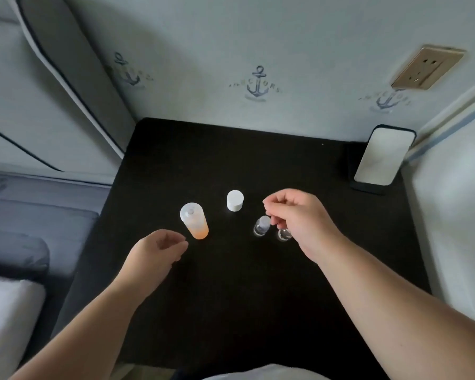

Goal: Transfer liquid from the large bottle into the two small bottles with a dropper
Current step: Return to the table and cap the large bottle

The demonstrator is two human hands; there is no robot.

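The wall (258,37) behind the table had little blue anchor pictures (256,83) on it. Each anchor had small letters curving across it, but the letters were too blurry to read. None of the bottles had a label that could be seen.

The right hand (296,215) was over the two small bottles. Its fingers were curled in and its thumb and first finger were close together, as if pinching something tiny. The picture did not show clearly if anything was between them, so it was not possible to tell. The curled fingers were right next to the cap of the first small bottle (261,227). The second small bottle (283,234) was just beside the first one, and the hand hid part of it. Both small bottles were clear glass and stood up straight on the black table (231,311).

The left hand (158,249) was lower down and near the large bottle (194,220), but it did not touch it. Its fingers were loosely bent and it held nothing.

The large bottle stood up on the table, to the left of the small bottles. It was see-through, with a little orange liquid at the bottom. A white cap (235,200) sat on the table between the large bottle and the small bottles, a bit farther back.

A phone (383,156) leaned at the back right of the table. A gold wall socket (427,67) was on the wall above it.
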